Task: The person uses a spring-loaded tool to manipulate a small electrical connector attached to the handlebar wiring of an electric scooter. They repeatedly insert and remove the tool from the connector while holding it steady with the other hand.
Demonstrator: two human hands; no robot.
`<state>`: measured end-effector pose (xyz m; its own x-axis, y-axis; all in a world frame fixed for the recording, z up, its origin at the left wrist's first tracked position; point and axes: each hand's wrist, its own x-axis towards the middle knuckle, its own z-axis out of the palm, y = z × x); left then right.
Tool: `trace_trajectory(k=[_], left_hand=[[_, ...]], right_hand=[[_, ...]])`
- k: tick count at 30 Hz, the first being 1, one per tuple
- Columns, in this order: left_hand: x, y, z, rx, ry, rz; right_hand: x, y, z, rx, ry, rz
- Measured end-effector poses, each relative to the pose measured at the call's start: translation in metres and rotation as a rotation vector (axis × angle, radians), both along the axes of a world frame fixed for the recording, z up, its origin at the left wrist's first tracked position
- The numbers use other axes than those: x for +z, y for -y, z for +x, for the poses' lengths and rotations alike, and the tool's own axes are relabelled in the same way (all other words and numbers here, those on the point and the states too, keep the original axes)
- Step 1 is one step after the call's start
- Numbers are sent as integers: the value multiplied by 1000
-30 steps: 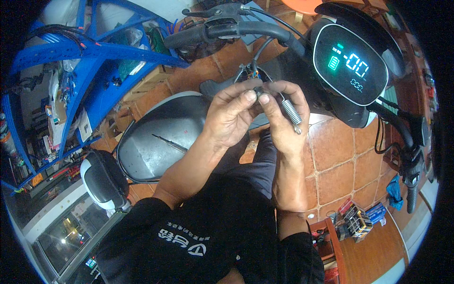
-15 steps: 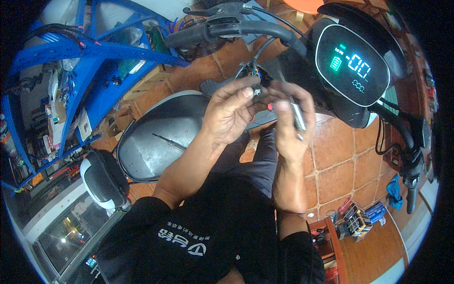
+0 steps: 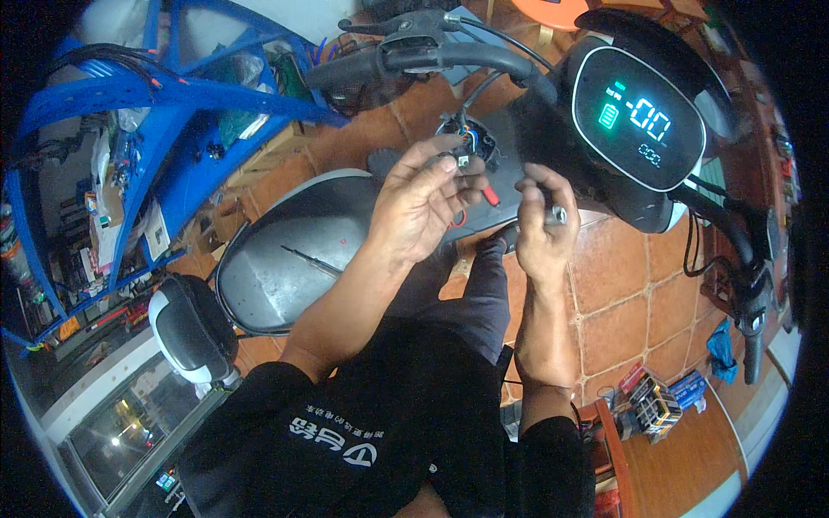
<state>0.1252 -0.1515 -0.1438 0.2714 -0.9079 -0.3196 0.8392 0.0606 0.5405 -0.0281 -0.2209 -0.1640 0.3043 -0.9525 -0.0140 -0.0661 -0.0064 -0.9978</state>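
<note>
My left hand [image 3: 416,203] pinches a small silver metal piece [image 3: 464,161] between thumb and fingertips; its exact kind is too small to tell. Just beyond those fingers is an opened black housing [image 3: 485,142] with thin coloured wires [image 3: 469,134] showing. To the right, apart from the left hand, my right hand [image 3: 546,233] has its fingers curled around a silver metal tool [image 3: 558,214]. That tool is seen nearly end-on and mostly hidden in the palm. A red-handled thing [image 3: 490,196] shows below the housing, partly behind my left fingers.
A handlebar [image 3: 432,56] and a lit display [image 3: 641,119] of a scooter stand ahead. On its dark seat [image 3: 259,259] lies a thin screwdriver-like tool [image 3: 311,260]. Blue shelving [image 3: 173,95] rises at left. Small boxes [image 3: 654,407] sit on a wooden surface at lower right.
My right hand has drawn away from the left, and the silver tool in it has turned from lengthwise to nearly end-on. The opened housing now shows more; the left hand stays pinched.
</note>
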Motion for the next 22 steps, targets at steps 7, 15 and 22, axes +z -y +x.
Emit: trace_trajectory(k=[7,15,22], left_hand=[[-2,3,3,5,-46,24],[-5,2,6,-1,-30,47],[-2,-4,13,-46,32,58]], right_hand=[[-11,17,30,30,119,49],[-27,27,47,147,290,329],[-36,32,53,244,270,356]])
